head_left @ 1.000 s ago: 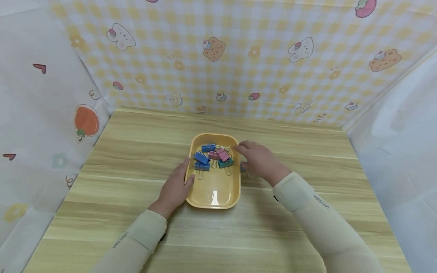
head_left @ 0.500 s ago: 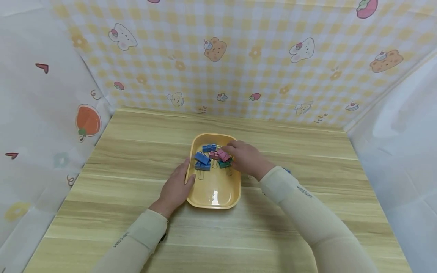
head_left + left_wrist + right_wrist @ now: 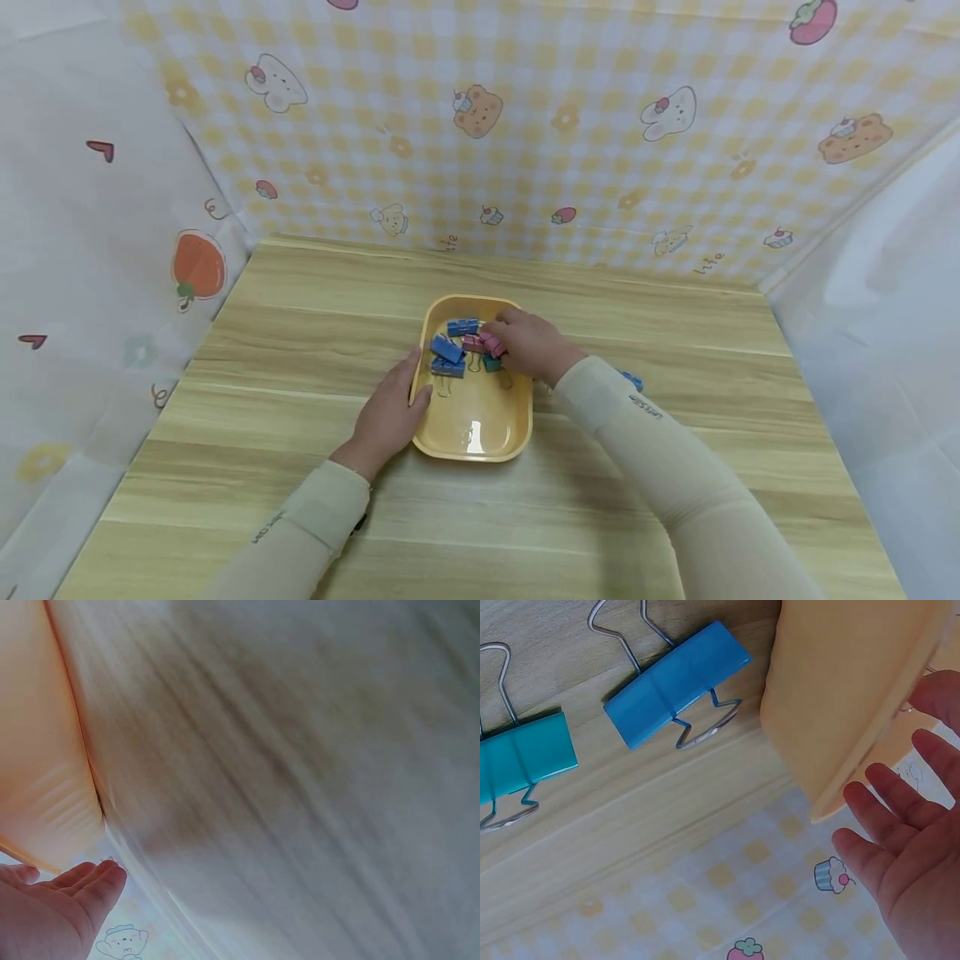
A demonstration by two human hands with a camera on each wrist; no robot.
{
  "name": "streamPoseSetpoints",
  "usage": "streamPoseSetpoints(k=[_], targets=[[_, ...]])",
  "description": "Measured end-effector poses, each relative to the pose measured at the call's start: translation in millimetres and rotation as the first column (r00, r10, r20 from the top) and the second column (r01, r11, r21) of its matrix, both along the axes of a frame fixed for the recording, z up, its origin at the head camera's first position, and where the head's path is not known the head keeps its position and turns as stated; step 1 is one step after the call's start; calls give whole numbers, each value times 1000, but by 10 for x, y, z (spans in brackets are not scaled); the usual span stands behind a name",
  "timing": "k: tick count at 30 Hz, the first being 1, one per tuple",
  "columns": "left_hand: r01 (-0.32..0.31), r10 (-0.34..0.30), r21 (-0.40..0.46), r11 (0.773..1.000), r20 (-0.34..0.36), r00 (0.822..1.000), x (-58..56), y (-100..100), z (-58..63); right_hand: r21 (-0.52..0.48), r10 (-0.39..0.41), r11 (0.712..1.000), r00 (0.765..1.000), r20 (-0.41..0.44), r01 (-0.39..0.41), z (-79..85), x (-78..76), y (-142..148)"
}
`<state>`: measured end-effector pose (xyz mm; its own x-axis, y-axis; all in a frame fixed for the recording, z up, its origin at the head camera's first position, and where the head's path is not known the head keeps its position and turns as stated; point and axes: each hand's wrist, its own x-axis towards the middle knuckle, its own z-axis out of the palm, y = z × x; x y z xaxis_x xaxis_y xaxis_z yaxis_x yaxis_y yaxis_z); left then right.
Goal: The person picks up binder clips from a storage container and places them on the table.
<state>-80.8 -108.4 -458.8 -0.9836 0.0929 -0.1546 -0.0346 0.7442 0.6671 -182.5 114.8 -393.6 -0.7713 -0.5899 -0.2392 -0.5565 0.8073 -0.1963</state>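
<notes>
A yellow plastic tray point(image 3: 472, 448) stands on the wooden table, with several binder clips in its far half. My left hand point(image 3: 386, 417) holds the tray's left side, thumb over the rim and fingers along the outer wall. Over the right rim reaches my right hand point(image 3: 536, 343), thumb and fingertips around a pink binder clip point(image 3: 492, 344) and partly covering it. Beside that clip lie another pink clip point(image 3: 472, 342) and a green clip point(image 3: 492, 363), partly hidden. In the right wrist view, the right fingertips pass behind the tray's rim.
Blue clips point(image 3: 447, 348) lie at the tray's left. Outside the tray, a blue binder clip point(image 3: 676, 684) and a teal binder clip point(image 3: 526, 756) rest on the table to its right. A checked cloth point(image 3: 570, 167) hangs behind the table point(image 3: 315, 333).
My right hand has moved left from the tray's right rim to the pink binder clip inside, uncovering a blue clip on the table behind the wrist. My left hand has stayed on the tray.
</notes>
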Motion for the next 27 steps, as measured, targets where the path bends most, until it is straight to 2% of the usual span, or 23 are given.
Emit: streamPoseSetpoints(k=[13, 21, 27], targets=[[7, -7, 0, 1000, -7, 1000, 6, -2, 20, 139, 20, 990, 999, -34, -15, -109, -90, -105], [-4, 4, 2, 1000, -7, 1000, 7, 4, 10, 261, 44, 965, 999, -23, -36, -100, -84, -172], [-10, 10, 6, 1000, -4, 1000, 5, 2, 9, 292, 69, 955, 997, -45, -53, -131, -87, -204]])
